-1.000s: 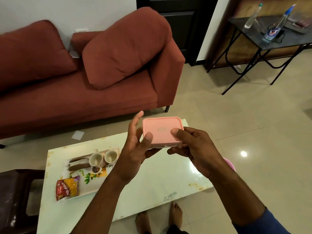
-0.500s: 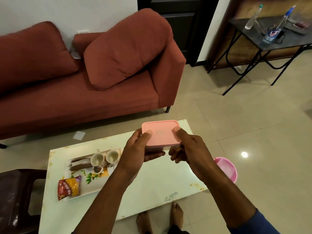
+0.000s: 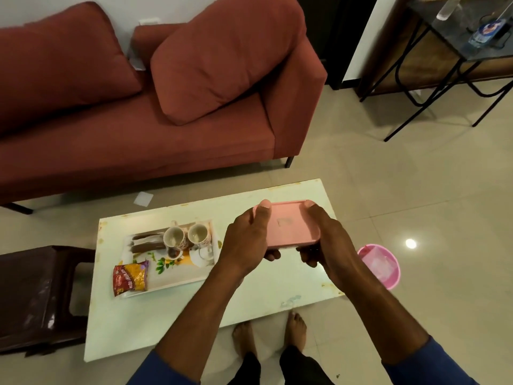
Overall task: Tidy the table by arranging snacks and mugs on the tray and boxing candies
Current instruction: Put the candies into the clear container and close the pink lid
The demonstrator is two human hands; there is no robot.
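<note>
Both hands hold a pink lidded box [image 3: 288,225] above the right half of the white desk [image 3: 172,309]. The left hand [image 3: 247,243] takes its left end in a closed grip, thumb on the lid and fingers curled beneath; the right hand [image 3: 324,240] grips the right end the same way, so the box lies level between the two. To the left on the desk, a floral tray [image 3: 177,276] carries a red and yellow snack packet [image 3: 130,278], two mugs [image 3: 185,237] and brown wrapped bars [image 3: 147,243]. Beyond the desk stands a red sofa [image 3: 155,129].
</note>
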